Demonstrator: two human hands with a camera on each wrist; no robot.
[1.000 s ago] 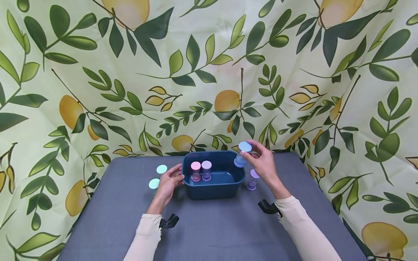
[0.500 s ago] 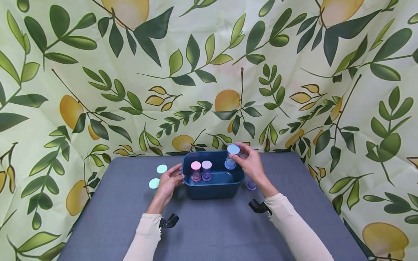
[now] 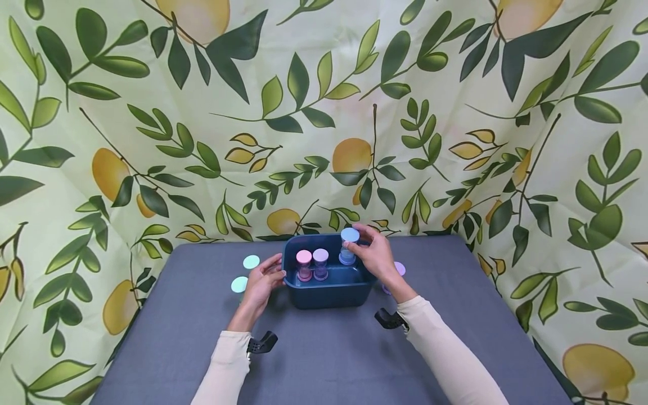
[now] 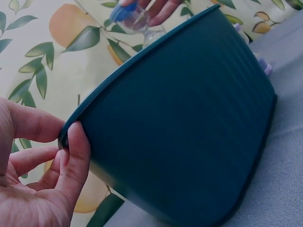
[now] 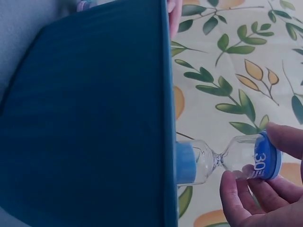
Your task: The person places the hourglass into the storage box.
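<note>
A dark blue plastic bin stands on the table. My left hand pinches its left rim between thumb and fingers; in the left wrist view the fingers lie against the rim. My right hand holds a blue-capped sand timer upright over the bin. The right wrist view shows "30" on the timer's upper blue cap and its lower cap partly hidden behind the bin's rim. A pink sand timer and a lilac sand timer stand side by side in the bin's left half.
Two mint-green-capped sand timers stand left of the bin, close to my left hand. Another purple-capped timer stands to its right, partly hidden by my right wrist. A leaf-and-lemon cloth hangs behind the grey-covered table.
My right hand has carried the blue sand timer leftward from the bin's right rim to over its inside, closer to the lilac timer. My left hand has stayed on the rim.
</note>
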